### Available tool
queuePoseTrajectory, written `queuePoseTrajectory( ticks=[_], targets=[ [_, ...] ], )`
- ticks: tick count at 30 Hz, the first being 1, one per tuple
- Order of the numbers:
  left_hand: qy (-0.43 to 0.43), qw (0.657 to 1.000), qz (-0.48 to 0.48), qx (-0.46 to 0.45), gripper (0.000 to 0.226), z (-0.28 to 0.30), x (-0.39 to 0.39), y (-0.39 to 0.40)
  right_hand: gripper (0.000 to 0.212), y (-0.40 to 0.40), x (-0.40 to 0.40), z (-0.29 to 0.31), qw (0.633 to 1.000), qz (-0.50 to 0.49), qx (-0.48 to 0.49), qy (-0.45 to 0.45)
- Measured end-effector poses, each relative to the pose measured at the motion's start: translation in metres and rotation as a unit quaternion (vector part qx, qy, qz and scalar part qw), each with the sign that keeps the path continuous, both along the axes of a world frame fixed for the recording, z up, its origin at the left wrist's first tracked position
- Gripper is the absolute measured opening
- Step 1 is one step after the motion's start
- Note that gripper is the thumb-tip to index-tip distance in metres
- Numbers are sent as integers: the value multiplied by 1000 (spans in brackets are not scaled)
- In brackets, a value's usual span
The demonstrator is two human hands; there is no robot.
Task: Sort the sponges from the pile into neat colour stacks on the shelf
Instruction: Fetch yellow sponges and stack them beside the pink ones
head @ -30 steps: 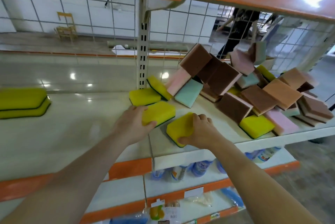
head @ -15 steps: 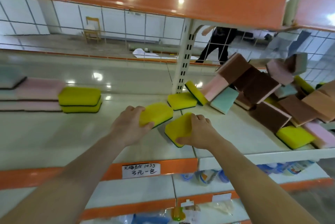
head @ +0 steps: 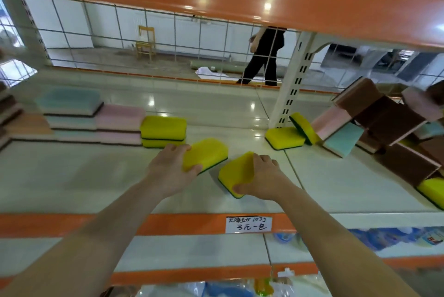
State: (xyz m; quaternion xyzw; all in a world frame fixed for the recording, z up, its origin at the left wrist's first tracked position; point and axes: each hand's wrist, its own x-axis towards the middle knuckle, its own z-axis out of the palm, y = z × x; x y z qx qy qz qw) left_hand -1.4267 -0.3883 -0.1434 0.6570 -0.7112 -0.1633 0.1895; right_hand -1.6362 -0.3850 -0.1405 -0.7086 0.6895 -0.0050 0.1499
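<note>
Currently, left hand [head: 171,171] grips a yellow sponge [head: 206,153]; right hand [head: 260,180] grips a second sponge [head: 236,172], tilted, its lower corner hidden by the thumb. Just beyond the left hand sits the yellow stack [head: 163,132]. Right of the right hand, the pile [head: 384,123] runs off frame. Far-left stacks are blurred.

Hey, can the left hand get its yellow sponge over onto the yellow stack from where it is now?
Probably yes. The left hand grips a yellow sponge just in front of the yellow stack, with bare shelf between and nothing above the stack.
</note>
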Motion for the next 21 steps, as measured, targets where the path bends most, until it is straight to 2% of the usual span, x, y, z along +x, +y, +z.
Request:
queuePoseTrajectory(
  ticks=[21],
  targets=[
    [-8,998,-38,-40,62,-6,119,14,104,7,100,-12,1000,11,16,-24]
  ],
)
